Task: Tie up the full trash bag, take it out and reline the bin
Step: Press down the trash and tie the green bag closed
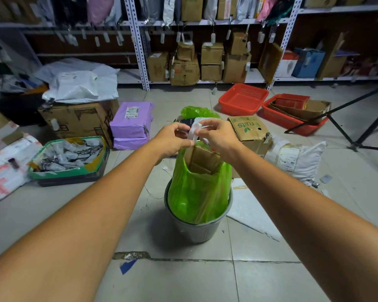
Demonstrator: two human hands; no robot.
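A green trash bag [198,192] stands lifted partway out of a grey round bin [196,229] on the tiled floor. Brown cardboard [203,159] sticks up through the bag's open mouth. My left hand [172,138] and my right hand [218,136] are held close together just above the bag's top. Both pinch a whitish strip [193,130] that looks like the bag's handles. Whether a knot has formed there is hidden by my fingers. A second green bag [199,112] lies on the floor behind my hands.
Floor clutter surrounds the bin: a "Fruits" cardboard box [250,129], two purple parcels [131,120], a green-edged tray of tags [70,155], red baskets [242,99], white foam sheet [251,212], white parcel [297,158]. A tripod leg [340,129] stands right. Shelves of boxes [212,59] line the back.
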